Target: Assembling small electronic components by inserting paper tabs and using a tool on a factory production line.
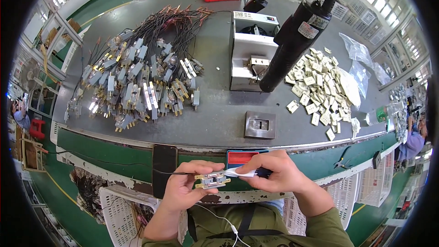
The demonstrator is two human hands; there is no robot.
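Observation:
Near the table's front edge, my left hand [182, 186] pinches a small grey switch-like part [213, 180] with brass terminals. A black wire [180, 172] runs off to the left from beside it. My right hand [280, 172] grips a slim tool with a white wrapping [239, 173], its tip at the upper right corner of the grey part. Something dark blue shows under the right fingers; I cannot tell whether it belongs to the tool. Just behind the hands sits a blue box with a red inside [242, 156], partly covered by the right hand.
A heap of wired grey parts [137, 77] fills the table's left side. Beige covers [320, 89] lie piled at right. Between them stand a metal machine [242, 48], a hanging black electric screwdriver [297, 41] and a steel block [260, 130]. Pliers [341, 159] and a black phone [164, 160] lie in front.

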